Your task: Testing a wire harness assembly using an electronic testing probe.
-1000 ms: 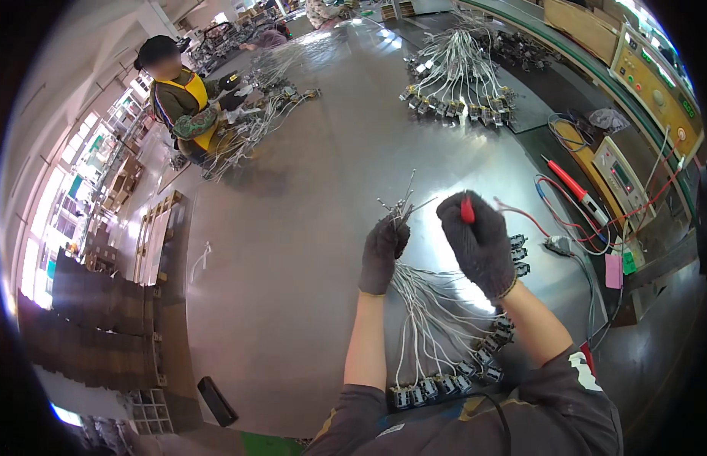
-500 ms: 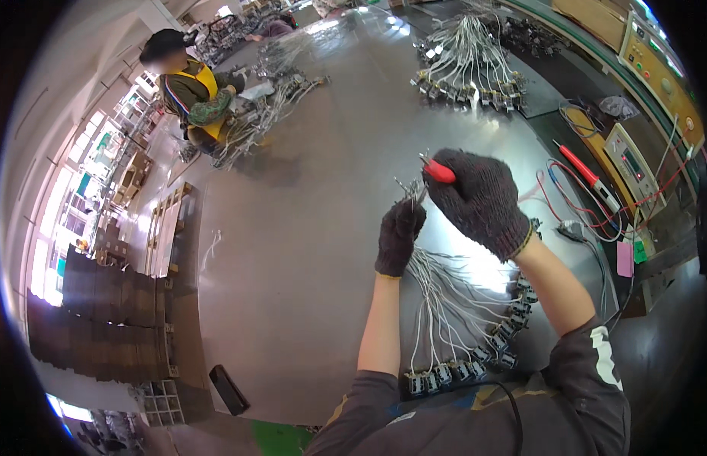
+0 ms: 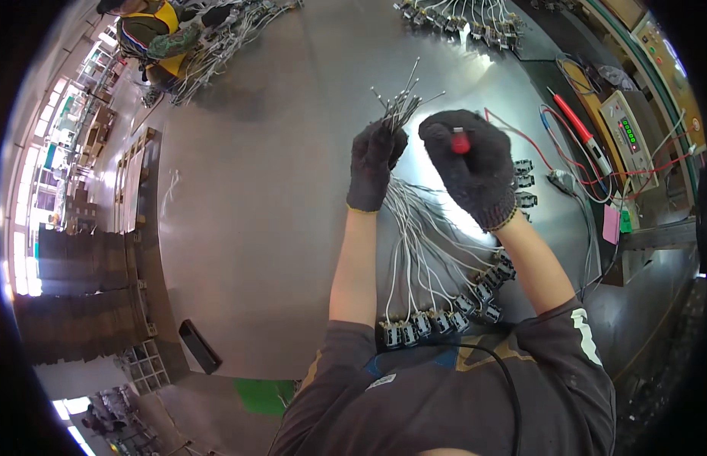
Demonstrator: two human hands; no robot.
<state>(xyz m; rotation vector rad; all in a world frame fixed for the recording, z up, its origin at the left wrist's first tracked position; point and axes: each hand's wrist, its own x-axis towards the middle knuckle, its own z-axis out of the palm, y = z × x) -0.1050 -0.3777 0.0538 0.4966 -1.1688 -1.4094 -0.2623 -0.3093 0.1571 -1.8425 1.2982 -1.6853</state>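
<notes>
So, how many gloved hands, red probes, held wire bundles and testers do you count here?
Gloved hands: 2, left hand and right hand
Red probes: 2, held probe in right hand and bench probe
Wire bundle in left hand: 1
Tester: 1
Total: 6

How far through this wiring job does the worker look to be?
Hard to say exactly. In hand: the left hand grips a bundle of white wires with bare tips fanned upward, while the right hand holds a red probe beside them. Their small connector blocks lie on the metal table. Another bundle sits farther off, finished or waiting unclear.
</notes>
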